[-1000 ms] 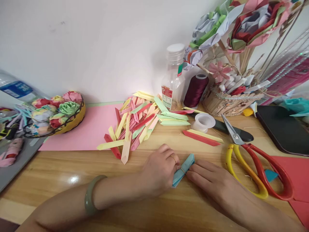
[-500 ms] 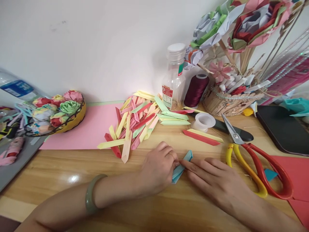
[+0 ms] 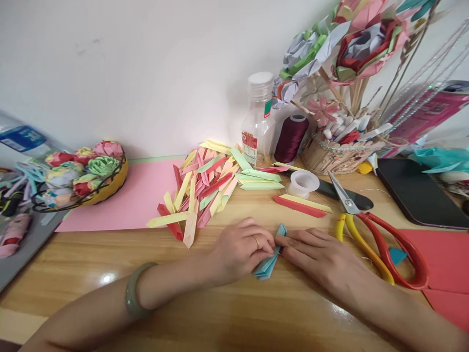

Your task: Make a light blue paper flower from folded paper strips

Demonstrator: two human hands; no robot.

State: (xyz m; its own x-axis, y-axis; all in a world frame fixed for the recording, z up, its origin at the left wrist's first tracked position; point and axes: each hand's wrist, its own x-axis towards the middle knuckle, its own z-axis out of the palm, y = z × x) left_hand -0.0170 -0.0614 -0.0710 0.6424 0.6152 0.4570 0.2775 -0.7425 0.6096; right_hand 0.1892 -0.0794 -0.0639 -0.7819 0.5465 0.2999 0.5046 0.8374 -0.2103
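Observation:
A stack of folded blue paper (image 3: 266, 268) stands slantwise on the wooden table between my hands. My left hand (image 3: 242, 252), with a ring and a green bangle, has its fingers curled closed on the left side of the paper. From the right, my right hand (image 3: 324, 259) presses its fingertips against the middle of the same paper, fingers long and close together; its thumb is hidden. A short bit of thread seems to show at the paper's middle. Behind my hands lies a pile of folded paper strips (image 3: 210, 181) in red, yellow, pink and green.
Scissors (image 3: 366, 220) lie open to the right, near a white spool (image 3: 304, 182), a phone (image 3: 419, 190) and red paper (image 3: 445, 264). A clear bottle (image 3: 258, 122), purple thread (image 3: 291, 139) and a basket of paper flowers (image 3: 93, 195) stand along the wall.
The view has shifted slightly. Both hands stay at the blue paper, whose lower folds now fan out a little more below my left fingers.

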